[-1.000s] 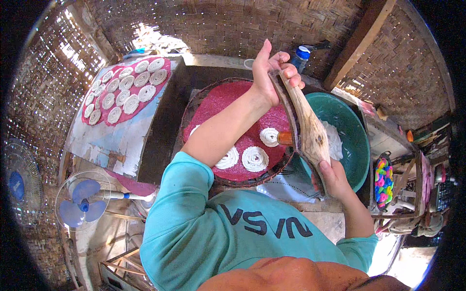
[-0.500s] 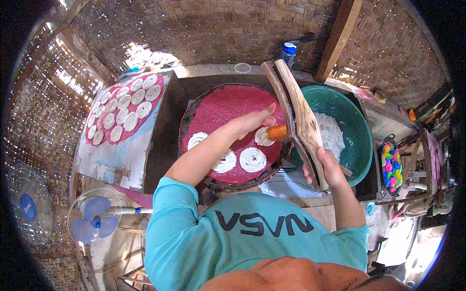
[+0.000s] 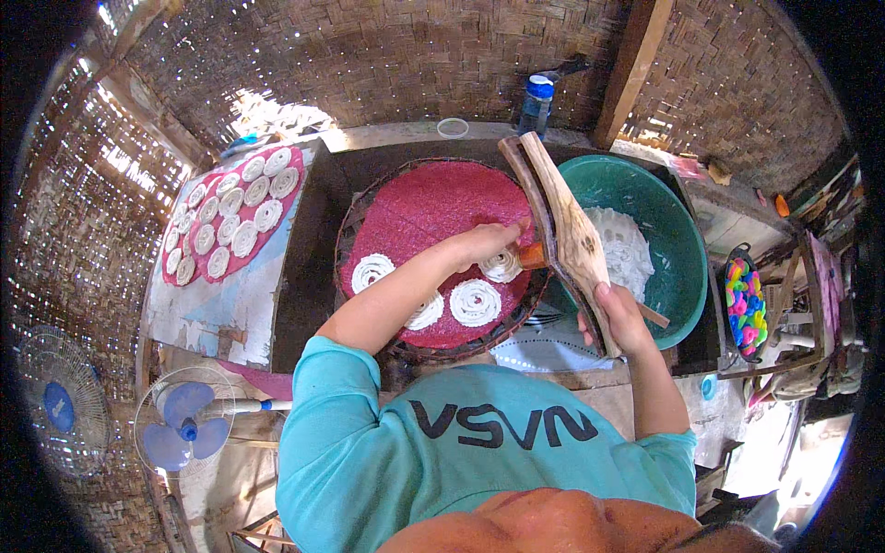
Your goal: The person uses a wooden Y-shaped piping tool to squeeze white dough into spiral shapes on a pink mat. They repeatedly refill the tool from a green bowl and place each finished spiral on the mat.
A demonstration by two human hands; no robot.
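At left, a pale, peeling board [image 3: 207, 324] carries rows of white coils on a red sheet [image 3: 286, 203]. To its right, a round tray [image 3: 342, 241] lined with red mesh [image 3: 433, 195] holds three broad white spirals [image 3: 476, 304] along its near side, one of them partly behind the left forearm [image 3: 392, 293]. The left hand [image 3: 486, 245] reaches over the tray, its fingers beside a smaller coil [image 3: 501, 268] at the mouth of an orange tube [image 3: 533, 255]; how far they are open, or whether they touch the coil, cannot be told. The tube juts from a long wooden press [image 3: 578, 232], which slants between the tray and a green basin [image 3: 684, 276] of white dough [image 3: 623, 249]. The right hand [image 3: 619, 313] is wrapped around the press's near end, fingers closed on the wood. The far end has no hand on it, so a slackened right grip could let the press tip or roll and drag the tube through the small coil. Left fingers brushing that soft-looking strand might smear or tear it, while a jolt to the tray could push neighbouring spirals together.
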